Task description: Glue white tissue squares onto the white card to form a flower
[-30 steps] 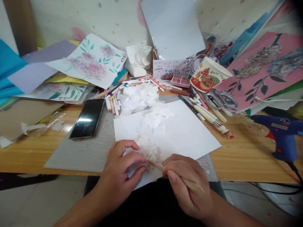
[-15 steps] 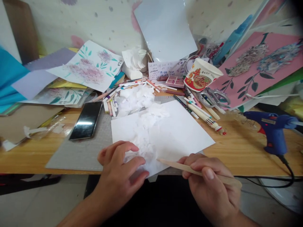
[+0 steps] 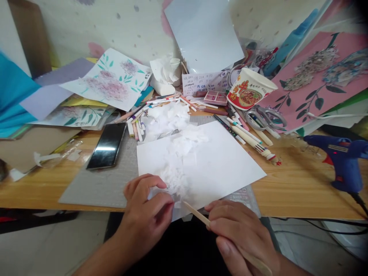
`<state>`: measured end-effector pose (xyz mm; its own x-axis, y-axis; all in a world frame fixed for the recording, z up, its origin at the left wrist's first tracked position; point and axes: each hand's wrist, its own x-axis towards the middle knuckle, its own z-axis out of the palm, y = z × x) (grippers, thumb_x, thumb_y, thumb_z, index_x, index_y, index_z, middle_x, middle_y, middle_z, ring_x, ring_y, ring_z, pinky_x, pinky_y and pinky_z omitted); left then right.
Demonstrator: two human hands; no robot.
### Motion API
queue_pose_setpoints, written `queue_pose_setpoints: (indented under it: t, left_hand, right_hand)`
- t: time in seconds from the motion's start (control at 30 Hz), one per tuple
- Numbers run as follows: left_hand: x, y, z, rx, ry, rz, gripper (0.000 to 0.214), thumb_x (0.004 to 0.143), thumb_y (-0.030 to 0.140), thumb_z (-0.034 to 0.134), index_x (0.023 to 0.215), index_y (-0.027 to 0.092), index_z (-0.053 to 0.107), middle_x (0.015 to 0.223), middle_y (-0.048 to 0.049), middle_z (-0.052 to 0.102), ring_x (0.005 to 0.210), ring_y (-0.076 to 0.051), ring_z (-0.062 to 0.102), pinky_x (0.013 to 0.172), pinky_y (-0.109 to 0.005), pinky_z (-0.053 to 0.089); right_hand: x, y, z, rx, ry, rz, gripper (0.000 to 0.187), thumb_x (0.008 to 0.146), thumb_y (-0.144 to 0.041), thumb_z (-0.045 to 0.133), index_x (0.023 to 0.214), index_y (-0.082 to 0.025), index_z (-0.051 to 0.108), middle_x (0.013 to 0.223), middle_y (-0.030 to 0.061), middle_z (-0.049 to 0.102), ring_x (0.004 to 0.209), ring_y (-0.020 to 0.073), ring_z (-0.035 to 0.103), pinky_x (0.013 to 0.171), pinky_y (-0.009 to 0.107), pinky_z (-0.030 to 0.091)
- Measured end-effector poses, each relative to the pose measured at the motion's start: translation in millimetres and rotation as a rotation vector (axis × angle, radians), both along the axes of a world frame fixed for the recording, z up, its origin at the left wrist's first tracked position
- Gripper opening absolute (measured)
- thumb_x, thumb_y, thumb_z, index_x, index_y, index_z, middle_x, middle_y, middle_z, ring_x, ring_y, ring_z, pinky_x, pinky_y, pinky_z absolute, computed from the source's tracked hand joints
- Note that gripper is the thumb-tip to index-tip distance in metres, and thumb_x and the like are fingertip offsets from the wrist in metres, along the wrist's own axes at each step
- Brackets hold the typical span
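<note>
A white sheet of paper (image 3: 218, 165) lies on a grey cutting mat (image 3: 103, 184) at the desk's front edge, with small white tissue scraps (image 3: 184, 153) piled on it. My left hand (image 3: 146, 214) presses its fingertips on the sheet's near corner, pinching at the crumpled tissue there. My right hand (image 3: 244, 237) is closed round a thin wooden stick (image 3: 198, 214). The stick's tip points at the tissue beside my left fingers.
A black phone (image 3: 107, 145) lies left on the mat. Pens and markers (image 3: 250, 138), scissors (image 3: 266, 118) and a paper noodle cup (image 3: 248, 89) crowd the back right. A blue glue gun (image 3: 342, 161) stands at the right. Flower artworks (image 3: 110, 78) and coloured papers lie at the left.
My right hand swung out to the right with the stick, then came back in, so the tip points again at the tissue by my left fingers. My left hand stayed.
</note>
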<state>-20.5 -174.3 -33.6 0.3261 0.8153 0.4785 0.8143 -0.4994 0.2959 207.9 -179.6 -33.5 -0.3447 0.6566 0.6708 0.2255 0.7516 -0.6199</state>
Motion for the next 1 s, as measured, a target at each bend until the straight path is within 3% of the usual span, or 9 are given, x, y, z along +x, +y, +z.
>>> queue_pose_setpoints:
  t: [0.47, 0.7, 0.87, 1.0]
  left_hand:
    - [-5.2, 1.0, -2.7, -0.078, -0.081, -0.067, 0.016, 0.081, 0.007, 0.061, 0.086, 0.022, 0.061, 0.105, -0.0063, 0.052, 0.1, -0.026, 0.051, 0.085, -0.048, 0.041]
    - [-6.0, 2.9, -4.2, -0.055, -0.044, -0.028, 0.016, 0.084, 0.009, 0.06, 0.082, 0.025, 0.065, 0.102, -0.0048, 0.055, 0.099, -0.026, 0.052, 0.085, -0.048, 0.038]
    - [-6.3, 2.1, -1.9, -0.084, -0.062, -0.032, 0.017, 0.084, 0.01, 0.058, 0.08, 0.023, 0.067, 0.103, -0.0059, 0.053, 0.099, -0.026, 0.053, 0.087, -0.048, 0.039]
    - [-8.3, -0.5, 0.5, -0.074, -0.151, -0.041, 0.015, 0.085, 0.011, 0.056, 0.079, 0.021, 0.065, 0.103, -0.0066, 0.052, 0.099, -0.025, 0.053, 0.088, -0.046, 0.042]
  right_hand:
    - [-32.7, 5.3, -9.0, 0.199, -0.058, -0.122, 0.016, 0.08, -0.006, 0.048, 0.083, -0.014, 0.061, 0.063, 0.0066, 0.069, 0.059, 0.0184, 0.069, 0.059, 0.03, 0.063]
    - [-18.7, 4.4, 0.9, 0.005, -0.029, -0.102, 0.011, 0.089, -0.016, 0.055, 0.096, -0.016, 0.063, 0.073, 0.0062, 0.074, 0.07, 0.0208, 0.074, 0.058, 0.03, 0.062]
    - [-5.6, -1.8, -5.5, -0.134, 0.139, -0.153, 0.016, 0.093, -0.019, 0.054, 0.103, -0.019, 0.065, 0.073, 0.0044, 0.073, 0.074, 0.0209, 0.073, 0.063, 0.033, 0.062]
    - [-1.8, -4.2, -6.7, -0.13, 0.198, -0.086, 0.016, 0.092, -0.019, 0.052, 0.101, -0.019, 0.066, 0.071, 0.005, 0.071, 0.071, 0.0208, 0.072, 0.064, 0.035, 0.063]
